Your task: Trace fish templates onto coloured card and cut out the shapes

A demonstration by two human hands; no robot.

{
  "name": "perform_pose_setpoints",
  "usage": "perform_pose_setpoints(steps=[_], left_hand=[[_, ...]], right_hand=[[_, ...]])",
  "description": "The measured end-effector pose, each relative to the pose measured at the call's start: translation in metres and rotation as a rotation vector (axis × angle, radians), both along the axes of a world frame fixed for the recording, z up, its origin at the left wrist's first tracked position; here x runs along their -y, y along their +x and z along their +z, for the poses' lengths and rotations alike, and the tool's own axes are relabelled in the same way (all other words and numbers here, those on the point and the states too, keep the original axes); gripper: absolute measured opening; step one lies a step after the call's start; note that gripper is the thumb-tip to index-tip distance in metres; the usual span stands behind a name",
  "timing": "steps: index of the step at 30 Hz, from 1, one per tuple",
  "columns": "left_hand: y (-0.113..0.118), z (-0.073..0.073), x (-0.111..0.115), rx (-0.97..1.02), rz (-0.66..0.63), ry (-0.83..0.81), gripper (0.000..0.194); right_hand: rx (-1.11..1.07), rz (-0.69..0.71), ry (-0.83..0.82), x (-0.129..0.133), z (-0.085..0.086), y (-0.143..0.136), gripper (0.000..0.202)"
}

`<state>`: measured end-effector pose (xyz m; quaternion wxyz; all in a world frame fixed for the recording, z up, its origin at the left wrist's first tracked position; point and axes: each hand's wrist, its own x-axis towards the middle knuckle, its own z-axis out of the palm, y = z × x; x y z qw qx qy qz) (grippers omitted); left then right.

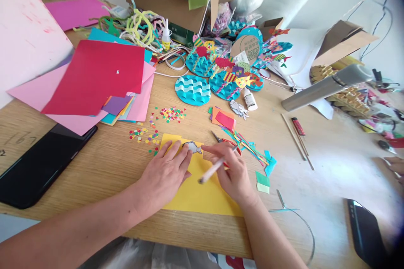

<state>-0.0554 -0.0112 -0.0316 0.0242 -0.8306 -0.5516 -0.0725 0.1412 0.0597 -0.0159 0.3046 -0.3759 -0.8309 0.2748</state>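
My left hand (167, 170) lies flat, palm down, on a yellow paper sheet (205, 195). Its fingertips press the edge of a small grey paper fish (191, 147) that lies near the sheet's top edge. My right hand (232, 172) is closed round a pale pen (210, 172), whose dark end slants down to the left over the sheet. The right index finger reaches to the fish's tail. Partly hidden behind the right hand lie red-handled scissors (217, 136). The writing tip of the pen is hard to make out.
Confetti dots (145, 134) and paper strips (249, 147) lie around the sheet. Decorated blue discs (192, 90) and a small white bottle (250, 99) stand behind. Stacked coloured paper (104, 71) and a phone (44, 168) are left; a grey tube-shaped flask (325, 88) is right. Another person's hand (396, 164) shows far right.
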Motion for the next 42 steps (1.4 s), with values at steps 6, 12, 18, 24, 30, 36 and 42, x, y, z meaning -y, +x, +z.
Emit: perform_pose_setpoints(steps=[6,12,18,24,30,36,42], left_hand=[[0.003,0.000,0.002,-0.043,0.036,0.053,0.039],[0.005,0.003,0.003,-0.028,0.044,0.023,0.041],[0.005,0.003,0.002,0.018,0.045,0.026,0.045],[0.006,0.003,0.001,0.019,0.048,0.019,0.046],[0.007,0.003,0.002,-0.001,0.050,0.000,0.048],[0.007,0.005,0.001,0.005,0.050,-0.005,0.048],[0.007,0.008,0.001,-0.013,0.049,-0.020,0.049]], right_hand=[[-0.283,-0.194,-0.434,-0.006,0.028,-0.016,0.051],[-0.190,-0.141,-0.476,-0.026,0.024,-0.051,0.036],[-0.132,-0.163,-0.448,-0.033,-0.001,-0.063,0.031],[-0.076,-0.140,-0.410,-0.031,-0.003,-0.064,0.028],[-0.076,-0.125,-0.391,-0.030,-0.004,-0.065,0.025],[-0.082,-0.119,-0.395,-0.030,-0.004,-0.064,0.021],[-0.071,-0.112,-0.369,-0.031,-0.003,-0.065,0.019]])
